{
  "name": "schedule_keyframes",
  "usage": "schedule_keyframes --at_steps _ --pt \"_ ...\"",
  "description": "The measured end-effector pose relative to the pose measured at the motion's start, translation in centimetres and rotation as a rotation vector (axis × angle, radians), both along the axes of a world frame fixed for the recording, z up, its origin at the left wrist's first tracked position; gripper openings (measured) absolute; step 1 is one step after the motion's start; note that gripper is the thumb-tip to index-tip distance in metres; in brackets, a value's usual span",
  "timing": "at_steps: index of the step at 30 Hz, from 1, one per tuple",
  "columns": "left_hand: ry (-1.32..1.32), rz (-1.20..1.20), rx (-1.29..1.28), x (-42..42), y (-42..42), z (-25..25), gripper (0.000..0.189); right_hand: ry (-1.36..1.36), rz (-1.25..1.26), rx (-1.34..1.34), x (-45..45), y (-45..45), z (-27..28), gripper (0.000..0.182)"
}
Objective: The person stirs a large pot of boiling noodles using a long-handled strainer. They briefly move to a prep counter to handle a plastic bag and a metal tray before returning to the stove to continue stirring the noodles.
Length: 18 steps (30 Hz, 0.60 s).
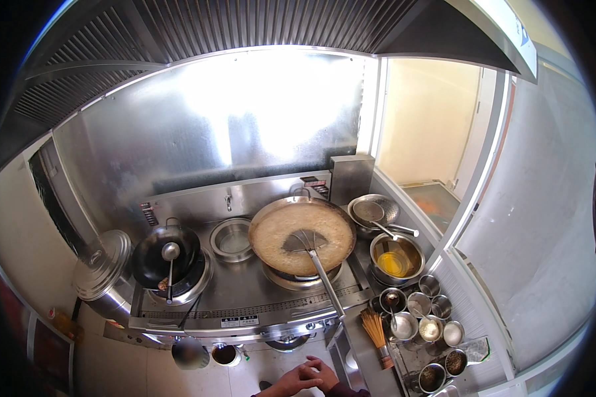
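My left hand [295,379] and my right hand [322,373] meet in front of the steel wok range, their fingers touching and partly overlapping, with no object visible in them. Beyond them, a large wok [302,208] full of frothy, light-brown liquid sits on the right burner. A long-handled skimmer [323,273] rests in it, its handle reaching over the range's front edge. On the left burner a black wok [146,253] tilts, with a steel ladle [170,252] lying in it.
At right, a pot with yellow liquid [393,263] stands below nested strainers [370,211]. A bamboo brush [375,332] lies beside several steel seasoning cups [429,328]. A lidded steel pot [104,268] stands at far left. Buckets [225,355] sit below the range's front edge; a ribbed hood [258,25] hangs above.
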<state>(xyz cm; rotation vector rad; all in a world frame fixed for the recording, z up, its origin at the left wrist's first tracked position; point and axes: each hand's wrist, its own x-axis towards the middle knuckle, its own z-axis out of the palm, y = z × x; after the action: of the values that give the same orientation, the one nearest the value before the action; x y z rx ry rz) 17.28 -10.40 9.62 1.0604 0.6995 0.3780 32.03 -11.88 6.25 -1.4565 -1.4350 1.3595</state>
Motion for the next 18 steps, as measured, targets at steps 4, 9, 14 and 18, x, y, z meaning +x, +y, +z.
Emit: schedule_keyframes --at_steps 4,9,14,18 --pt "0.186 0.337 0.217 -0.4 -0.5 1.2 0.052 0.580 -0.356 -0.401 0.8 0.7 0.2 0.052" --pt "0.247 0.411 0.647 0.3 -0.5 4.7 0.048 0.863 -0.353 -0.497 0.7 0.9 1.2 0.048" --pt "0.226 0.350 0.918 2.7 -1.4 5.1 0.042 0.496 -0.628 0.079 -8.2 0.3 -1.7 0.033" --pt "0.170 0.382 1.038 2.8 -1.6 6.4 0.035 1.874 -0.677 -0.249 -8.6 0.8 -11.2 0.035"
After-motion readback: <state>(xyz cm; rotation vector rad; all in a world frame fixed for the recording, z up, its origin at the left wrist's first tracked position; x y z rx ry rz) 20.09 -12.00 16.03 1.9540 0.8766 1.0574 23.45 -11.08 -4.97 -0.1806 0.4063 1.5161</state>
